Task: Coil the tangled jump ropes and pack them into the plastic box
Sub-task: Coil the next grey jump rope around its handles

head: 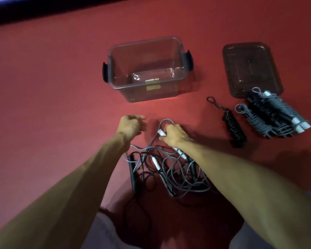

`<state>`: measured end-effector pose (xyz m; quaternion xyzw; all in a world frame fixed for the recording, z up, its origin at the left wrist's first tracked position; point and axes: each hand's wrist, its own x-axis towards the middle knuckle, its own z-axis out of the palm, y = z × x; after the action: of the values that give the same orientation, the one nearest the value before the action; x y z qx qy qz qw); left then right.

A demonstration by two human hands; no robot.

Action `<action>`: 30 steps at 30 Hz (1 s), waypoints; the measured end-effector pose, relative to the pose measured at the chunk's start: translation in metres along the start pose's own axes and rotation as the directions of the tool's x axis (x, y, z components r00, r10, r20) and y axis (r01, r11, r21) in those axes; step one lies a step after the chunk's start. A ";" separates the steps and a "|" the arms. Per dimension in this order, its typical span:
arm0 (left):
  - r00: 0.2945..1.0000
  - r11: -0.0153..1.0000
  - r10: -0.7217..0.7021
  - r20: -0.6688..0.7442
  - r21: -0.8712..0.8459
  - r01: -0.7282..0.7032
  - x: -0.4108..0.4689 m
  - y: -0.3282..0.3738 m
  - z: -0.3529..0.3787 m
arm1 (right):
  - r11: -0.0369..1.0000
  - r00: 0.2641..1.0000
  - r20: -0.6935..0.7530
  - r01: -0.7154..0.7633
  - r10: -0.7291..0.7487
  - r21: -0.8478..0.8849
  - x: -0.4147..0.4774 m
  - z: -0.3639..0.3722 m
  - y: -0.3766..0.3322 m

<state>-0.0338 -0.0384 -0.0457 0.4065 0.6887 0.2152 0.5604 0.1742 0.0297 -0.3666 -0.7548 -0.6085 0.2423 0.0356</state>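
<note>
A tangle of grey and black jump ropes (169,173) lies on the red floor right in front of me. My right hand (172,134) grips a white-tipped handle of a grey rope (162,132) at the pile's far edge, the cord looping up past it. My left hand (131,125) hovers beside it, fingers loosely curled, and holds nothing that I can see. The clear plastic box (181,51) with black latches stands empty beyond my hands. To the right lie one coiled black rope (234,129) and a bundle of coiled grey and black ropes (273,114).
The box's dark lid (248,67) lies flat at the far right, its near edge under the coiled bundle. A dark blue band (43,8) borders the red floor at the top. My knees are at the bottom of the view.
</note>
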 end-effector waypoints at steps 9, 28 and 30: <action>0.997 0.995 0.048 0.064 0.081 -0.053 -0.011 0.018 -0.014 | 0.955 0.991 0.123 0.010 -0.049 0.296 -0.162 -0.181 -0.116; 0.647 0.522 0.761 0.034 0.560 -0.644 -0.203 0.166 -0.071 | 0.684 0.833 -0.364 0.551 -0.417 0.478 -0.287 -0.420 -0.205; 0.586 0.553 0.805 -0.089 0.469 -0.688 -0.224 0.170 -0.075 | 0.652 0.799 -0.413 0.598 -0.438 0.466 -0.307 -0.443 -0.211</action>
<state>-0.0416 -0.1082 0.2367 0.7274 0.5491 0.3527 0.2120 0.1213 -0.0961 0.1962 -0.5247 -0.6867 0.2909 0.4105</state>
